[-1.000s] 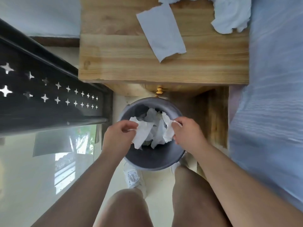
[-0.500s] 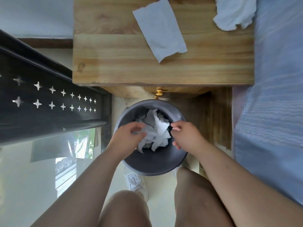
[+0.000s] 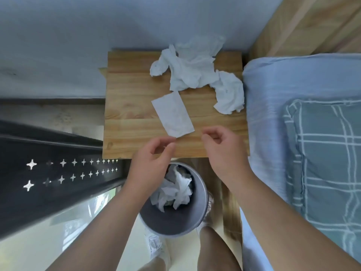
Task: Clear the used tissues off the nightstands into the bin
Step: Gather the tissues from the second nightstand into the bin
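A wooden nightstand stands against the wall. On it lie a flat white tissue, a big crumpled tissue at the back and a smaller crumpled one at the right edge. Below its front edge a grey bin holds several crumpled tissues. My left hand hovers over the nightstand's front edge, fingers apart and empty, fingertips just short of the flat tissue's near corner. My right hand is beside it, also empty with curled fingers apart.
A bed with a light blue sheet and a checked pillow runs along the right. A black perforated metal frame lies to the left. My knees and a white shoe are beside the bin.
Both hands let go of the tissues over the bin and rose to the nightstand's front edge. My view tilted up, showing the whole nightstand top.
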